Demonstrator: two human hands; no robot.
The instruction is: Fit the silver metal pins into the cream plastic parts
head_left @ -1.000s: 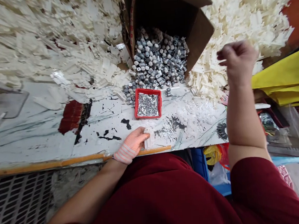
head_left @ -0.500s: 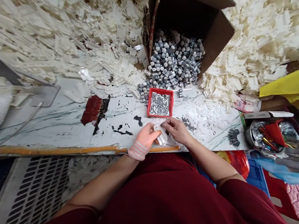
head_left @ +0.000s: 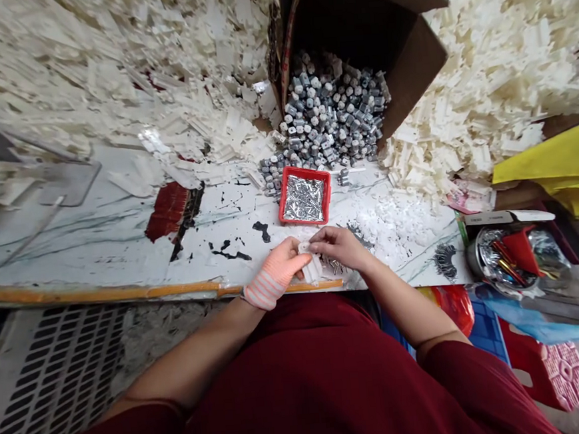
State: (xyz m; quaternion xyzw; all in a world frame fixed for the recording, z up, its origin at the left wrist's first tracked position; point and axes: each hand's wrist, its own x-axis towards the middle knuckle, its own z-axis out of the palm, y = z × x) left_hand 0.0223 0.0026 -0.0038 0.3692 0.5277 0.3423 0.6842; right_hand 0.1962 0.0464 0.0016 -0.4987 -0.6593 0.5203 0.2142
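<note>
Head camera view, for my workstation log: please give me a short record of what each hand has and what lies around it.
Left hand: orange knit glove with striped cuff, holding a white plastic piece
Right hand: bare, fingertips pinched at the piece's top end
Things: loose metal pins beside the piece on the white bench top; red tray of silver pins beyond the hands
Rest: cardboard box spilling grey metal parts; heaps of white plastic pieces; yellow sheet
</note>
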